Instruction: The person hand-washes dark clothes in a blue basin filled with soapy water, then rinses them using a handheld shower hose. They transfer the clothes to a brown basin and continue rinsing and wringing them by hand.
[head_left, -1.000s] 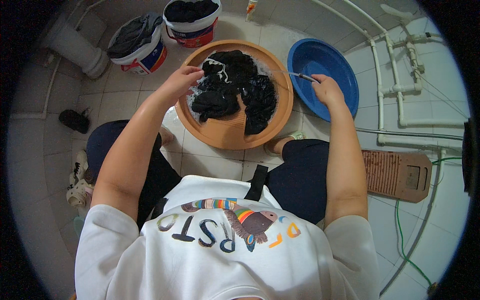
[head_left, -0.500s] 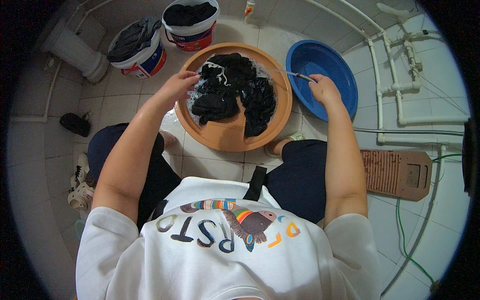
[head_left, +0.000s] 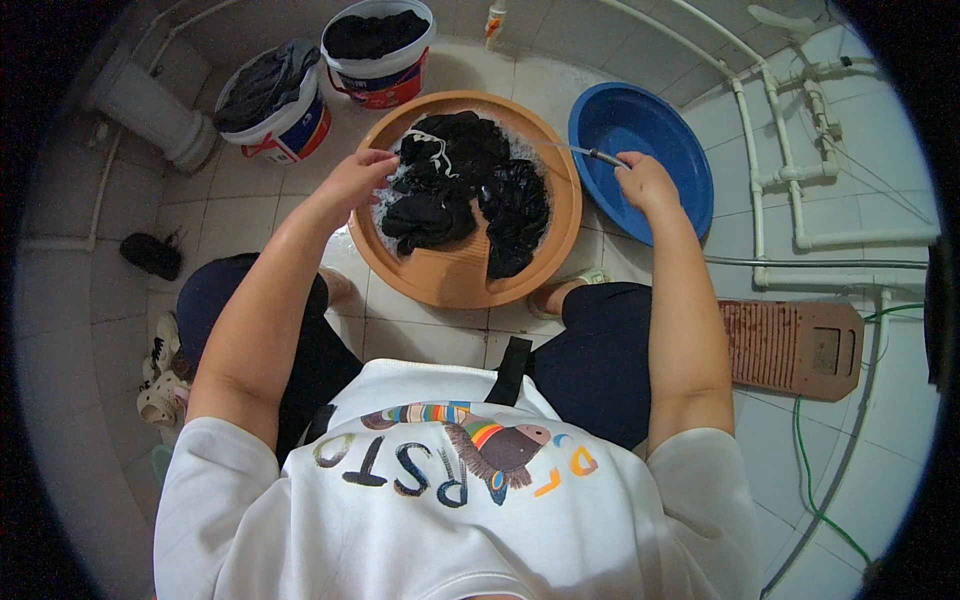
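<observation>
**Black clothes washed in a round tub**

Wet black clothes (head_left: pixel 455 195) are heaped in the orange tub (head_left: pixel 450 280). They are gripped at their 9 o'clock edge by the left hand (head_left: pixel 355 180), but the fingertips are hidden in the cloth. A thin hose (head_left: pixel 585 152) is held tight in the right hand (head_left: pixel 645 180), over the blue basin (head_left: pixel 650 130) at the tub's 3 o'clock. Two buckets (head_left: pixel 375 70) at 11 o'clock are partly cut off.

Tiled floor (head_left: pixel 250 200) — basins (head_left: pixel 460 280), buckets (head_left: pixel 290 130), washboard (head_left: pixel 790 345).
</observation>
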